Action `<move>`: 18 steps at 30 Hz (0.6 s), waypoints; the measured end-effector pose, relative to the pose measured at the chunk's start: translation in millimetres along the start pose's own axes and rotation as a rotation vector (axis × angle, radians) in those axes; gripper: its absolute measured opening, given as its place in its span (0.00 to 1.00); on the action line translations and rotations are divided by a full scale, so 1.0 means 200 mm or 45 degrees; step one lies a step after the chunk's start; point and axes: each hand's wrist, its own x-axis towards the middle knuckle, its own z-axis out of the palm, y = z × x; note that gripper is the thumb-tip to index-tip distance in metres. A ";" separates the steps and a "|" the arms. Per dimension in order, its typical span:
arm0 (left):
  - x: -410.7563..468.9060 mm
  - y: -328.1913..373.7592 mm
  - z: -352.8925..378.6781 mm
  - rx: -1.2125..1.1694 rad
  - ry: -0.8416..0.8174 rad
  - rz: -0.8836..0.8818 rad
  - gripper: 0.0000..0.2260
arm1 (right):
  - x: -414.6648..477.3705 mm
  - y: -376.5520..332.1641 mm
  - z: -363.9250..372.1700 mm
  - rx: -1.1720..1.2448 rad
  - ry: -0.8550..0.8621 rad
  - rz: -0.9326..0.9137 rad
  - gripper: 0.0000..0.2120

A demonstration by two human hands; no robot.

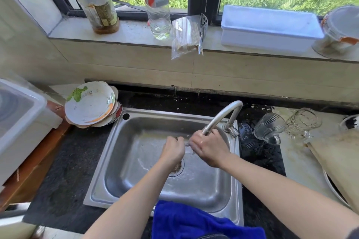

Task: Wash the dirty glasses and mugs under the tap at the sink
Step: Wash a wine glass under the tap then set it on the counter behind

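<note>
one blue cloth (pixel 196 223), two hands (pixel 173 149) (pixel 208 148) gripping one glass (pixel 186 144), two mugs (pixel 269 129) (pixel 303 122)

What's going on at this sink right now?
A person is washing up. The left hand and right hand meet under the tap spout over the wet sink, apparently gripping a clear glass that is hard to make out. A glass mug and a second glass mug lie on their sides on the counter to the right. A stack of plates sits left of the sink.
</note>
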 end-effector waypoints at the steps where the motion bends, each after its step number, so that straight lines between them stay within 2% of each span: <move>1: 0.00 0.00 -0.01 -0.057 -0.022 -0.046 0.15 | 0.01 0.02 -0.02 0.152 0.061 0.104 0.19; 3: 0.00 0.01 -0.02 -0.314 -0.120 -0.207 0.10 | 0.06 0.10 -0.01 0.306 0.179 0.349 0.16; 5: -0.02 0.01 -0.05 -0.538 -0.283 -0.436 0.07 | 0.04 0.11 0.01 0.370 0.179 0.353 0.15; 6: -0.03 0.00 -0.06 -0.597 -0.390 -0.512 0.07 | 0.03 0.10 0.03 0.456 0.142 0.319 0.20; 7: -0.04 -0.01 -0.07 -0.629 -0.500 -0.551 0.08 | 0.03 0.10 0.04 0.581 0.114 0.315 0.23; 9: -0.07 -0.04 -0.09 -0.592 -0.654 -0.528 0.10 | 0.06 0.10 0.04 0.756 0.065 0.432 0.23; 10: -0.08 -0.05 -0.09 -0.536 -0.654 -0.469 0.11 | 0.07 0.11 0.04 0.793 0.035 0.493 0.21; 12: -0.09 -0.04 -0.07 -0.365 -0.498 -0.289 0.08 | 0.10 0.10 0.03 0.771 0.013 0.639 0.16; 14: -0.11 -0.01 -0.04 -0.324 -0.393 -0.177 0.05 | 0.09 0.05 0.03 0.600 0.121 0.723 0.16; 16: -0.11 0.02 -0.03 -0.509 -0.431 -0.297 0.05 | 0.04 -0.03 0.07 0.471 0.312 0.631 0.19; 18: -0.10 0.03 -0.06 -0.685 -0.522 -0.454 0.06 | 0.00 -0.07 0.09 0.406 0.369 0.461 0.27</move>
